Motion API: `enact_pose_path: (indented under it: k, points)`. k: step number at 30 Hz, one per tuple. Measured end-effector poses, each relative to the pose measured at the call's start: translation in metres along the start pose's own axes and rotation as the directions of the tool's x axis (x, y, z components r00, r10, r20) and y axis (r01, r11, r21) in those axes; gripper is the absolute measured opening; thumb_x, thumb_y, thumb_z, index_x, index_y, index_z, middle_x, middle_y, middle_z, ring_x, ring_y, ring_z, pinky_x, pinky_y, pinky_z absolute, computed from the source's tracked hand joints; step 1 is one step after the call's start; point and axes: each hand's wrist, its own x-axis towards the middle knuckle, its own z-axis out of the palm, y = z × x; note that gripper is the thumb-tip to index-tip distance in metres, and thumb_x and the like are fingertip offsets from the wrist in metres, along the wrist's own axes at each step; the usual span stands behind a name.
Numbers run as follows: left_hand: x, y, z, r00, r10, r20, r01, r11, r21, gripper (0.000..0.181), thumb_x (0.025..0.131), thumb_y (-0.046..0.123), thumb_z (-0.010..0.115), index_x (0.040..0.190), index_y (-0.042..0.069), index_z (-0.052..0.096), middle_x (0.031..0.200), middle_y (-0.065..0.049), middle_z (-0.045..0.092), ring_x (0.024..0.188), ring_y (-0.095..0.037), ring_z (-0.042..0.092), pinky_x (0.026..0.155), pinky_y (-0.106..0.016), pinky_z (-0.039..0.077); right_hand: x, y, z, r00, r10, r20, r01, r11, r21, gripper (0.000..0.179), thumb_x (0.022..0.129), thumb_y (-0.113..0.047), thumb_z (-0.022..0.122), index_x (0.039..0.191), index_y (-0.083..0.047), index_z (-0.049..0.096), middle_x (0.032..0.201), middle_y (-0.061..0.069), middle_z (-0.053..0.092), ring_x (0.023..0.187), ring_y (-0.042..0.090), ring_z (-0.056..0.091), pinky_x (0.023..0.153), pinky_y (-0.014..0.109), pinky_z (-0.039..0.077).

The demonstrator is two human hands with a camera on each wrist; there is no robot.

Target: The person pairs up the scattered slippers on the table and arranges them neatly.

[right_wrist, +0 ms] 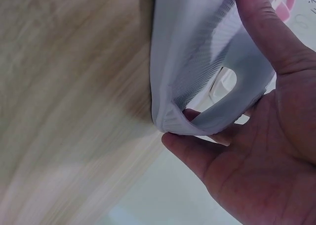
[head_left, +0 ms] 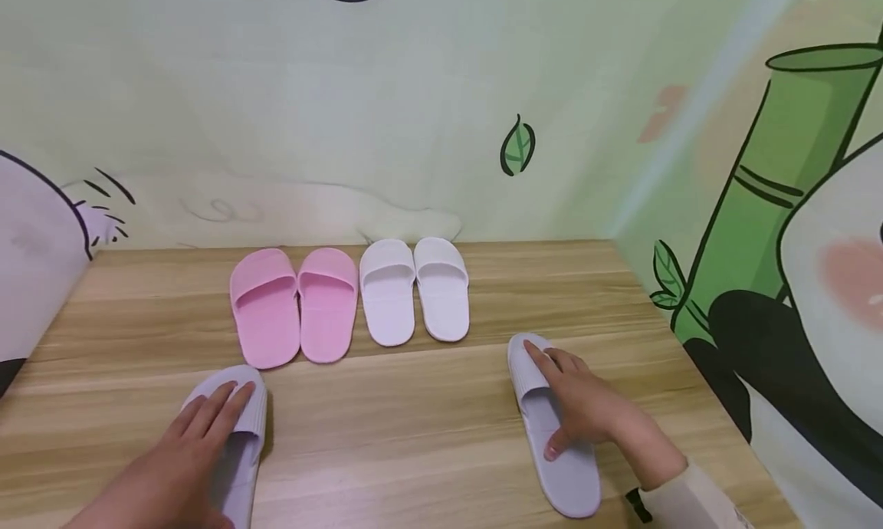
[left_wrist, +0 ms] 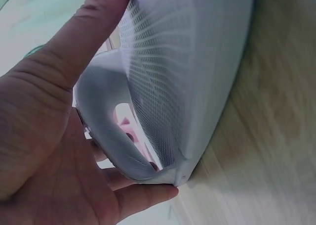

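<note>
A pale lavender-grey slipper (head_left: 234, 479) lies at the front left in the head view. My left hand (head_left: 172, 464) holds it, fingers over the ribbed strap. In the left wrist view the thumb (left_wrist: 81, 34) reaches onto the textured insole (left_wrist: 155, 62), and a finger rests at the strap's side. Further right is the matching slipper (head_left: 576, 483), toe pointing away. My right hand (head_left: 582, 399) grips that one, its fingers across the strap and its thumb on the insole. From the right wrist, a fingertip shows by the lower strap joint (right_wrist: 180, 121).
A pink slipper pair (head_left: 269, 326) and a white slipper pair (head_left: 388, 303) stand side by side near the back wall (head_left: 414, 130). They sit on a wood-grain surface (head_left: 386, 429). A panda-and-bamboo mural wall (head_left: 793, 169) borders the right side.
</note>
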Motion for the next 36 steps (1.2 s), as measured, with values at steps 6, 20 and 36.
enact_pose_path:
  k: [6, 20, 36]
  points:
    - [-0.003, 0.012, 0.003, 0.995, 0.073, -0.066, -0.071, 0.997, 0.041, 0.158, 0.038, 0.056, 0.102, 0.161, 0.004, 0.017, 0.161, -0.029, 0.031, 0.138, -0.062, 0.037, 0.101, -0.065, 0.051, 0.003, -0.007, -0.001, 1.000, 0.012, 0.018, -0.012, 1.000, -0.009, 0.156, 0.043, -0.040, 0.104, 0.167, -0.017, 0.013, 0.158, 0.032, 0.035, 0.145, 0.052, 0.037, 0.110, 0.068, 0.044]
    - [-0.001, 0.039, 0.001, 0.999, 0.036, -0.025, -0.036, 0.999, -0.008, 0.169, 0.028, 0.066, 0.099, 0.164, 0.010, 0.015, 0.167, -0.026, 0.024, 0.145, -0.062, 0.029, 0.105, -0.072, 0.044, 0.003, -0.015, 0.005, 0.999, -0.005, 0.038, 0.004, 1.000, 0.011, 0.156, 0.044, -0.040, 0.105, 0.168, -0.021, 0.011, 0.159, 0.031, 0.034, 0.145, 0.053, 0.035, 0.109, 0.068, 0.044]
    - [0.012, 0.066, -0.002, 0.997, 0.073, -0.016, -0.073, 0.997, -0.011, 0.166, 0.028, 0.058, 0.103, 0.163, 0.007, 0.021, 0.166, -0.028, 0.028, 0.143, -0.064, 0.032, 0.110, -0.073, 0.039, 0.002, -0.021, 0.004, 0.999, -0.051, 0.019, 0.051, 0.999, 0.010, 0.155, 0.044, -0.040, 0.104, 0.167, -0.018, 0.012, 0.158, 0.032, 0.035, 0.143, 0.054, 0.037, 0.106, 0.068, 0.046]
